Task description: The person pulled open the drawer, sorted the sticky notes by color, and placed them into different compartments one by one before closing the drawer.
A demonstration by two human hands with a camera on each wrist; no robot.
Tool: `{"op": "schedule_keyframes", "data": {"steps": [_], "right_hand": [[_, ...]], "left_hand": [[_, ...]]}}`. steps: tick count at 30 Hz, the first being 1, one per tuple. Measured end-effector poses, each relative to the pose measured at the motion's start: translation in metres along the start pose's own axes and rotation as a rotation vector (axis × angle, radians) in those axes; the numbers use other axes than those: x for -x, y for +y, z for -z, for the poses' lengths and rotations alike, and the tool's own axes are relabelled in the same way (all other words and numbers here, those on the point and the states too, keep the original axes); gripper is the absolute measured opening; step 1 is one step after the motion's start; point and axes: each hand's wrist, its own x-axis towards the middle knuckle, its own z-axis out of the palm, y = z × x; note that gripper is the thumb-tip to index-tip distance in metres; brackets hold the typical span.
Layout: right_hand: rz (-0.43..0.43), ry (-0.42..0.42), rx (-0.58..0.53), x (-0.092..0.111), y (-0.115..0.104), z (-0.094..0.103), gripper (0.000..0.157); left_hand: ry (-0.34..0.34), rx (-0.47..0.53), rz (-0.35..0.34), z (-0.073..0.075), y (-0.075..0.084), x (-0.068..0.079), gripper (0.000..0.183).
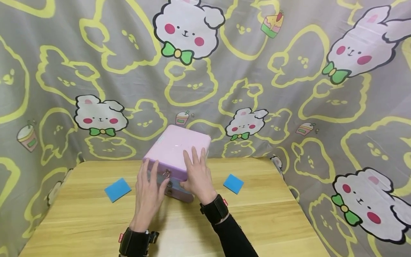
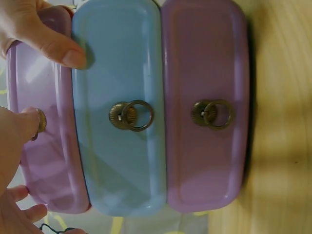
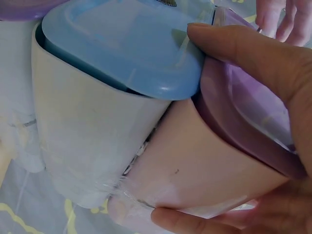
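Observation:
A small three-tier drawer box [image 1: 174,144] with a pink top stands turned at an angle on the table. Its drawer fronts are purple, blue [image 2: 119,168] and purple [image 2: 207,161], each with a brass ring pull [image 2: 139,115]. My left hand [image 1: 147,192] lies along the top drawer's front, fingertips at the upper edge, thumb at its ring pull. With the right hand [image 1: 197,175] I grip the box's right front corner. Its thumb [image 3: 229,39] presses near the blue drawer front's edge; other fingers spread over the top and side.
One blue card [image 1: 117,190] lies left of the box and another blue card [image 1: 233,184] lies right of it on the wooden table [image 1: 266,214]. A grey curtain [image 1: 205,82] with cartoon prints hangs close behind and at both sides.

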Motion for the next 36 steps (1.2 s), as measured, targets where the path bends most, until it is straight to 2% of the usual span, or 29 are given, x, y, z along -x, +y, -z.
{"op": "schedule_keyframes", "data": {"steps": [2, 5, 10, 13, 15, 17, 20, 24, 30, 36], "right_hand": [[0.000, 0.005, 0.025, -0.001, -0.002, 0.002, 0.113], [0.014, 0.020, 0.136, -0.004, -0.008, 0.006, 0.113], [0.020, -0.001, 0.325, -0.007, -0.017, 0.009, 0.120], [-0.003, -0.031, 0.348, -0.007, -0.018, 0.007, 0.124], [-0.012, -0.029, 0.345, -0.006, -0.018, 0.006, 0.125], [-0.004, -0.008, 0.338, -0.006, -0.017, 0.005, 0.124], [0.012, 0.025, 0.328, -0.007, -0.018, 0.004, 0.122], [0.012, 0.005, 0.310, -0.007, -0.019, 0.005, 0.120], [0.009, 0.005, 0.267, -0.005, -0.018, 0.005, 0.120], [-0.001, 0.045, 0.236, -0.004, -0.016, 0.002, 0.119]], "left_hand": [[0.000, 0.010, 0.013, 0.000, -0.001, 0.003, 0.081], [-0.007, 0.020, 0.028, 0.000, -0.001, 0.008, 0.080], [-0.007, -0.003, -0.006, -0.006, -0.002, 0.022, 0.072], [-0.018, -0.021, -0.028, -0.010, -0.003, 0.032, 0.065], [-0.044, -0.040, -0.020, -0.011, -0.003, 0.037, 0.056], [-0.100, -0.051, 0.016, -0.011, -0.003, 0.041, 0.045], [-0.254, -0.061, 0.098, -0.010, -0.001, 0.044, 0.035], [-0.436, -0.062, 0.184, -0.012, 0.002, 0.048, 0.042], [-0.533, -0.083, 0.234, -0.020, 0.003, 0.052, 0.052], [-0.551, -0.084, 0.263, -0.026, 0.000, 0.051, 0.047]]}}
